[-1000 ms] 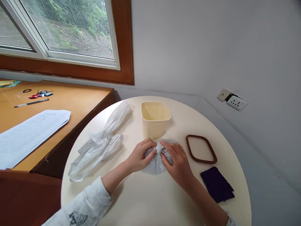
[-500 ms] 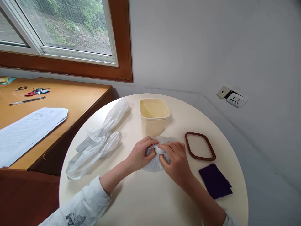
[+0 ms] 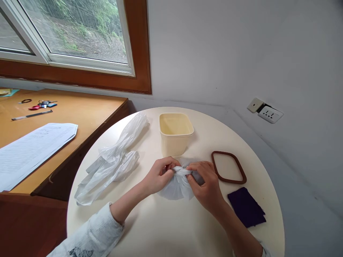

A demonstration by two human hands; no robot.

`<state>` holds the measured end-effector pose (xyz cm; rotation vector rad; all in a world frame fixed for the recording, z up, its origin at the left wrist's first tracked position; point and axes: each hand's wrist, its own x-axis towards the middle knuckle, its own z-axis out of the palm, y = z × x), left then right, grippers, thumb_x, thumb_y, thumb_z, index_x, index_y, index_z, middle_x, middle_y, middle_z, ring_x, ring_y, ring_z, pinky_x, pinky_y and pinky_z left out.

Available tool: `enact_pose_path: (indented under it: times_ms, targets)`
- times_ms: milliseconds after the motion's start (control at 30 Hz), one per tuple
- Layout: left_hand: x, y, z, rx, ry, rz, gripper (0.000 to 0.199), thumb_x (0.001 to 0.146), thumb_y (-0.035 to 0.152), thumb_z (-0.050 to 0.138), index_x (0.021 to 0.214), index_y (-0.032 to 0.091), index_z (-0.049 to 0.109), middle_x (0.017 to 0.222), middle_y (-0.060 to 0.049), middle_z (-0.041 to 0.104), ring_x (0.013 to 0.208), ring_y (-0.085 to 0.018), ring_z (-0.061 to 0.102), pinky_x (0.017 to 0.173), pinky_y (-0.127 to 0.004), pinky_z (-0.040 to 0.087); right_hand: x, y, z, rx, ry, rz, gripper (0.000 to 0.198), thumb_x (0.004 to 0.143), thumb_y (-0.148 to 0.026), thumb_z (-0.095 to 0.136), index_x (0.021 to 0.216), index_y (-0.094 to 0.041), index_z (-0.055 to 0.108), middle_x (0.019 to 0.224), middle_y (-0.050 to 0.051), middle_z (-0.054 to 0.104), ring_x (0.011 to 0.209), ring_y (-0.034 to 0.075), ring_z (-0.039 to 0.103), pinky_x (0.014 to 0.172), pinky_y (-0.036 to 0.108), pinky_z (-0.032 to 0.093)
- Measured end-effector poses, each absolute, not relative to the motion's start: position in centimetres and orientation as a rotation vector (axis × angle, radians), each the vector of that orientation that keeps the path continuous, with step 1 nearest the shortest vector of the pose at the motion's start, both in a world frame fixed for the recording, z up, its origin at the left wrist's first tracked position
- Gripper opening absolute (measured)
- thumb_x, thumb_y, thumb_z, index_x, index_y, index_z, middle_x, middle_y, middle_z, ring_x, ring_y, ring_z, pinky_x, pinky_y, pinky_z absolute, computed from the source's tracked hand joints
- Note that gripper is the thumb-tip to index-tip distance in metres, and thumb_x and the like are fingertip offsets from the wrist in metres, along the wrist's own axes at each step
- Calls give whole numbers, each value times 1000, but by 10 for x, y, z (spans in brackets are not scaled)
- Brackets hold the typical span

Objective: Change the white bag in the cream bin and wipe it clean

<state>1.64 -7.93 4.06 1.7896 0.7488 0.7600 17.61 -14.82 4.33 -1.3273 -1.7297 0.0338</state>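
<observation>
Both hands pinch the twisted, gathered top of a full-looking white plastic bag [image 3: 177, 189] near the middle of the round table. My left hand [image 3: 159, 175] grips the twist from the left, and my right hand [image 3: 205, 184] has the other end between thumb and fingers. What the bag contains is hidden. Just behind it stands a cream plastic bin [image 3: 175, 142], open at the top. To the right of my right hand lie a brown rounded-square frame [image 3: 217, 171] and, nearer me, a folded dark purple cloth [image 3: 245, 207].
A crumpled, flat white plastic bag [image 3: 115, 157] is spread on the left of the round white table [image 3: 214, 132]. Beyond it, a wooden desk [image 3: 91, 107] carries papers [image 3: 40, 150], a pen [image 3: 32, 115] and keys [image 3: 45, 103]. A wall socket [image 3: 270, 113] is at the right.
My hands have moved slightly apart, drawing the twisted bag top out sideways between them. More of the bag's front shows below the hands. Other things on the table stay put.
</observation>
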Motion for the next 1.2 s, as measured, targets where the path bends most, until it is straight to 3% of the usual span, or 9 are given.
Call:
enact_pose_path:
  times_ms: [167, 633, 933, 1200]
  targets:
    - [14, -78, 41, 1809, 697, 602, 20, 83, 32, 48, 83, 15, 59, 65, 1, 48, 60, -10, 41, 54, -22, 34, 174, -148, 42, -1265, -1778, -31, 18, 75, -5, 48, 80, -21, 56, 74, -1, 64, 70, 14, 57, 74, 33, 37]
    - [18, -79, 35, 1738, 881, 858, 21, 85, 34, 48, 73, 16, 52, 67, 0, 44, 64, -11, 39, 53, -21, 35, 175, -151, 44, -1390, -1853, 54, 12, 72, -8, 47, 75, -20, 48, 67, -2, 57, 63, 13, 50, 80, 35, 31]
    - [11, -71, 41, 1709, 684, 596, 29, 84, 43, 49, 74, 15, 50, 64, 2, 43, 59, -9, 38, 52, -21, 32, 173, -151, 40, -1354, -1850, 40, 16, 68, -6, 47, 74, -21, 45, 66, -3, 55, 63, 13, 49, 79, 35, 31]
    - [11, -73, 42, 1824, 658, 444, 28, 86, 39, 44, 72, 16, 50, 61, 4, 38, 58, -9, 33, 51, -21, 28, 171, -152, 36, -1311, -1833, -17, 17, 70, -5, 46, 76, -21, 47, 64, -4, 56, 61, 12, 50, 80, 36, 31]
